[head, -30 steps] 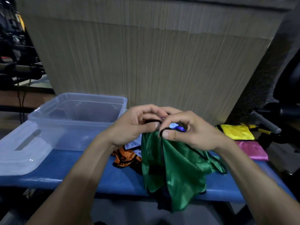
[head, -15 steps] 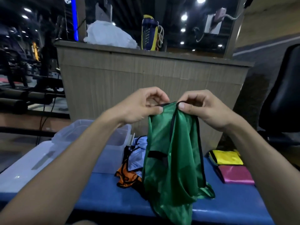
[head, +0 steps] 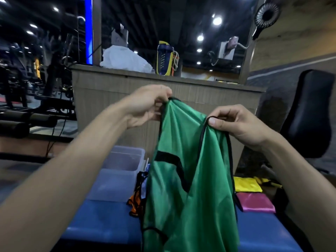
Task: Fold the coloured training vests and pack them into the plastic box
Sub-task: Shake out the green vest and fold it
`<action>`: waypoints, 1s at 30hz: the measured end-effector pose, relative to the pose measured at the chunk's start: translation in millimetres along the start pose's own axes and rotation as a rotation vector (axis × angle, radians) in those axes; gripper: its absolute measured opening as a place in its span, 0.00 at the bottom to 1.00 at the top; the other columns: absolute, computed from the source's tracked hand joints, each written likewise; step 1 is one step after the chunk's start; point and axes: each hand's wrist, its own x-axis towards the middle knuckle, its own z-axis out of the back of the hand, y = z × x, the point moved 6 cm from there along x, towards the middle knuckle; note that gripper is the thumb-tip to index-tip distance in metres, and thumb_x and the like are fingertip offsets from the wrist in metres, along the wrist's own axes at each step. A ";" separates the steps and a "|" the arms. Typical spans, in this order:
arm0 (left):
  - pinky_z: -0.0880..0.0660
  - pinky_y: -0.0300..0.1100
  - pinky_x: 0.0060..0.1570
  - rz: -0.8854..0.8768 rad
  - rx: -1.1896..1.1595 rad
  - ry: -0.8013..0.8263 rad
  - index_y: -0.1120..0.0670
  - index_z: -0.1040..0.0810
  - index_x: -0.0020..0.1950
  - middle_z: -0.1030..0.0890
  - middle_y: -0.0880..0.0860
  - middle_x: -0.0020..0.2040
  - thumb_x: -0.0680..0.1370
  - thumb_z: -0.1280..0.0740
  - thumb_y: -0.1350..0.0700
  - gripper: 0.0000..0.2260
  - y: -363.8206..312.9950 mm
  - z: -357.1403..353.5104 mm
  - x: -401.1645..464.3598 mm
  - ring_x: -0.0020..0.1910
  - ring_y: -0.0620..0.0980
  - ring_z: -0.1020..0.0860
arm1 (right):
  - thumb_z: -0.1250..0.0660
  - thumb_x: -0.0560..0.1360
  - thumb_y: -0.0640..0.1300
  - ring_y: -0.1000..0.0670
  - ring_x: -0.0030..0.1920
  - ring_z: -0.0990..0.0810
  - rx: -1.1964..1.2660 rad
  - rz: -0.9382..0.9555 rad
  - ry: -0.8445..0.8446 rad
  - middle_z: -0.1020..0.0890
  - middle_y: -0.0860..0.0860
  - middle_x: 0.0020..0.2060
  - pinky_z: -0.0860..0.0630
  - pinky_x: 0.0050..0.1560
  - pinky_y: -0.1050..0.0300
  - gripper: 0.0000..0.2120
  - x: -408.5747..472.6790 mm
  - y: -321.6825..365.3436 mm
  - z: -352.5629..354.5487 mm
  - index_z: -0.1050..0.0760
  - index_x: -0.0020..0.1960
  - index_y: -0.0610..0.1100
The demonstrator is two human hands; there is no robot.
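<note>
Above the blue padded bench (head: 101, 231), a shiny green training vest with black trim (head: 189, 188) is held up hanging, its shoulder straps pinched separately by the left hand (head: 147, 106) and the right hand (head: 236, 124), beside the clear plastic box (head: 120, 171).

Green vest (head: 189, 179) now higher, hands (head: 147, 104) farther apart.

We are in a gym: dark weight machines (head: 27, 91) and padded rollers (head: 21, 120) fill the left, spotlights (head: 217, 20) dot a black ceiling, and a shaker bottle (head: 164, 58) stands on a wooden counter (head: 112, 91) behind our blue bench (head: 101, 220).
</note>
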 end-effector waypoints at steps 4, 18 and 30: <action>0.34 0.38 0.33 -0.037 0.127 0.094 0.51 0.23 0.48 0.25 0.49 0.39 0.82 0.41 0.64 0.10 -13.0 -0.3 0.8 0.35 0.45 0.29 | 0.30 0.75 0.42 0.51 0.43 0.20 0.007 -0.029 -0.029 0.16 0.47 0.41 0.24 0.46 0.61 0.09 -5.3 -4.3 2.8 0.19 0.47 0.35; 0.21 0.49 0.58 -0.100 0.777 0.263 0.48 0.14 0.49 0.14 0.49 0.49 0.81 0.37 0.60 0.13 19.8 -33.5 -3.2 0.50 0.51 0.18 | 0.29 0.75 0.50 0.52 0.46 0.20 0.070 -0.271 0.036 0.17 0.48 0.43 0.24 0.52 0.54 0.14 -3.6 -26.5 -34.2 0.19 0.49 0.39; 0.30 0.51 0.47 -0.159 0.732 0.360 0.57 0.17 0.45 0.20 0.66 0.46 0.81 0.31 0.48 0.14 41.7 -34.5 1.4 0.41 0.55 0.25 | 0.30 0.78 0.50 0.48 0.44 0.19 0.125 -0.334 -0.046 0.16 0.45 0.42 0.23 0.50 0.53 0.16 5.0 -45.6 -43.1 0.20 0.47 0.35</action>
